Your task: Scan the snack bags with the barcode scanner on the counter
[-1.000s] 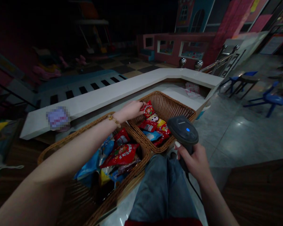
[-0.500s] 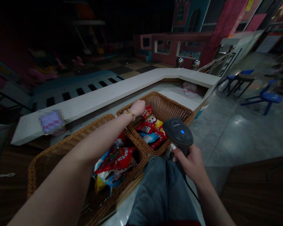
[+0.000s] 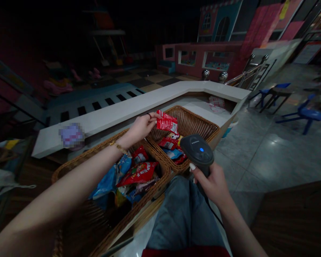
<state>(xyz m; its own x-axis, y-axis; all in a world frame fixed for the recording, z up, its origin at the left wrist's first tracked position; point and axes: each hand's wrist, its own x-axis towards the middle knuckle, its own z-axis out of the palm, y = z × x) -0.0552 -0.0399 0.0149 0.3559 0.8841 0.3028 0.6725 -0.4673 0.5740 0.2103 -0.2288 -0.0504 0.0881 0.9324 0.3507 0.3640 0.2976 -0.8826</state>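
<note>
My left hand (image 3: 142,130) pinches the left edge of a red snack packet (image 3: 167,122), which hangs above the far wicker basket (image 3: 200,123). Printing and a pale label show on the packet's near face. Red, blue and yellow packets (image 3: 173,153) lie in that basket. Around the handle of a black scanner (image 3: 198,151) with a lit blue light, my right hand (image 3: 215,184) is closed; the scanner head is just right of the packets. The near wicker basket (image 3: 163,175), below my left arm, holds more snack bags, a red one (image 3: 139,173) on top.
A white counter ledge (image 3: 117,110) runs behind the baskets. Crumpled paper (image 3: 216,103) lies on the shelf at its right end. My knees (image 3: 184,214) are below the scanner. Blue chairs (image 3: 306,112) stand on the tiled floor at right.
My left hand has come up and left out of the far basket with the red packet. The scanner has shifted slightly left. The view has moved a little, showing more of the left side.
</note>
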